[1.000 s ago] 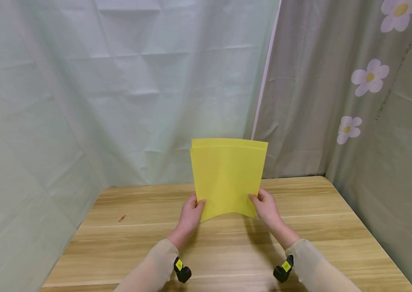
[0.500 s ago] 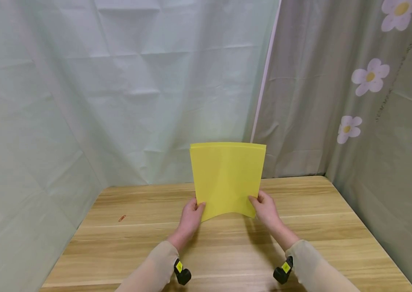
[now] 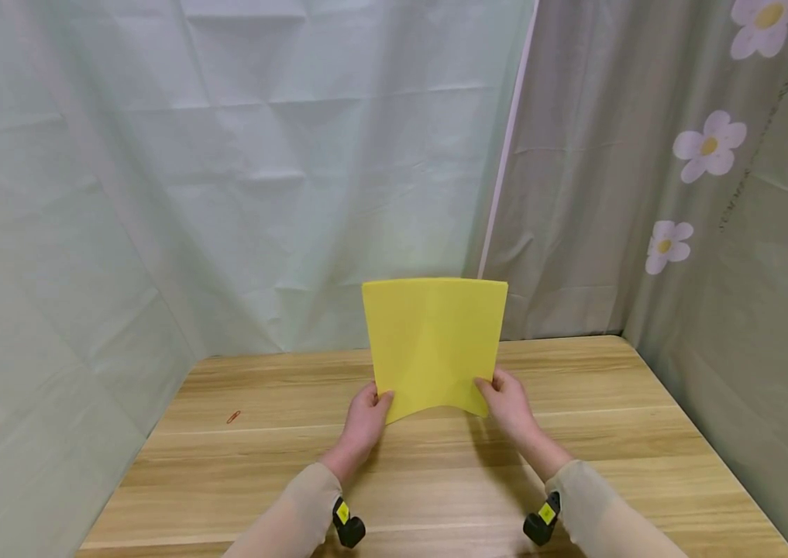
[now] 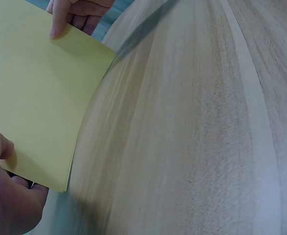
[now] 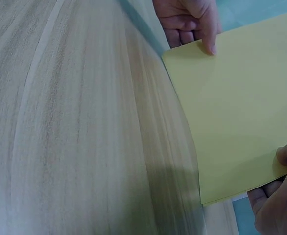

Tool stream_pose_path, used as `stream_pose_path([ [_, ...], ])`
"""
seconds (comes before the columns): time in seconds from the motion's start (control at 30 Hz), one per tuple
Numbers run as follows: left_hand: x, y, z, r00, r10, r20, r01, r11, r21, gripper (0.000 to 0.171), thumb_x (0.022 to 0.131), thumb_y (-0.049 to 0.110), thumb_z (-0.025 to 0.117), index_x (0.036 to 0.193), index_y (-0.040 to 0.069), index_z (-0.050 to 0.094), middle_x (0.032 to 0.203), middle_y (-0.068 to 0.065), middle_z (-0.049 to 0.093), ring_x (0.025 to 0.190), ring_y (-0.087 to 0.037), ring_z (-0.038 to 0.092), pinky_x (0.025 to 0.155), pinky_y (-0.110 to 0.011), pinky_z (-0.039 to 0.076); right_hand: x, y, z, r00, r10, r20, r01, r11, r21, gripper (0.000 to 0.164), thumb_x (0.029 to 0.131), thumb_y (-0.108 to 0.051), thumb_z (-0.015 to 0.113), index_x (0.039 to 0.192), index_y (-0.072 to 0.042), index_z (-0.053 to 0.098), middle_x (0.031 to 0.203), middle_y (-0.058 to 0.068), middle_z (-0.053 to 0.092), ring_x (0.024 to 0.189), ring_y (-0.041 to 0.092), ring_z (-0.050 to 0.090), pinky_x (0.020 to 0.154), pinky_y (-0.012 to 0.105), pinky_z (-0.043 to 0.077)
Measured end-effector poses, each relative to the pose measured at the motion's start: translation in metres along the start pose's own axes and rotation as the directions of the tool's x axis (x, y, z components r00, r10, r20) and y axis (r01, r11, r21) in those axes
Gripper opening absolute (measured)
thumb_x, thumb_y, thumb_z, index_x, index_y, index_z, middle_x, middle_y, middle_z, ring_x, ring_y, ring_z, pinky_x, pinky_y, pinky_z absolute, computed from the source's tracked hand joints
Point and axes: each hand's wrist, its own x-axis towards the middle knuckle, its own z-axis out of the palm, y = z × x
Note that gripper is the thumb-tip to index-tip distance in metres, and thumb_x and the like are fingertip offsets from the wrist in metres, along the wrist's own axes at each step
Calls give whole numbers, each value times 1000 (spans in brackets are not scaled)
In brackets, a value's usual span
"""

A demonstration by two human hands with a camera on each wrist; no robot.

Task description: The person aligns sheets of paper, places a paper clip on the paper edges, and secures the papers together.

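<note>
Both hands hold a small stack of yellow paper sheets (image 3: 435,341) raised above the table, its lower edge bowed upward in the middle. My left hand (image 3: 364,418) pinches the lower left side, thumb on the near face and fingers behind. On the lower right side my right hand (image 3: 510,399) pinches it the same way. In the left wrist view the paper (image 4: 35,93) shows both thumbs pressing on its face. A second sheet edge peeks out at a corner there; how many sheets there are I cannot tell.
A red paper clip (image 3: 234,417) lies on the left part of the wooden table (image 3: 240,480). Pale curtains (image 3: 261,194) hang behind the table, and a flower-printed one (image 3: 749,310) stands along the right side.
The paper's top edge has sunk a little, and the rear sheet that stuck out above the front one now lies almost level with it. The hands keep nearly the same places.
</note>
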Motion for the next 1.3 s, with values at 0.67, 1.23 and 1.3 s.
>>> stream_pose_path([
  [0.67, -2, -2, -1, 1000, -8, 14, 8, 1000, 5, 25, 105, 11, 55, 123, -6, 62, 108, -16, 70, 95, -26, 60, 82, -31, 47, -2, 2, 2, 1000, -20, -20, 19, 999, -41, 21, 103, -5, 59, 117, 9, 67, 108, 24, 72, 96, 34, 69, 80, 45, 58],
  [1.23, 17, 69, -21, 991, 130, 26, -124, 978, -168, 42, 108, 20, 54, 142, -4, 50, 133, -22, 62, 118, -34, 60, 101, -53, 49, -2, 2, 1, 999, -27, -19, 26, 998, -62, 22, 102, -5, 59, 118, 8, 68, 107, 22, 72, 95, 31, 69, 80, 43, 58],
  [1.3, 20, 70, -22, 987, 159, 19, -152, 968, -198, 44, 108, 25, 53, 143, 0, 50, 133, -19, 62, 119, -31, 60, 101, -50, 48, -1, 1, 1, 1000, -14, -17, 13, 998, -57, 23, 103, -6, 59, 119, 7, 67, 108, 22, 72, 96, 31, 69, 82, 43, 57],
])
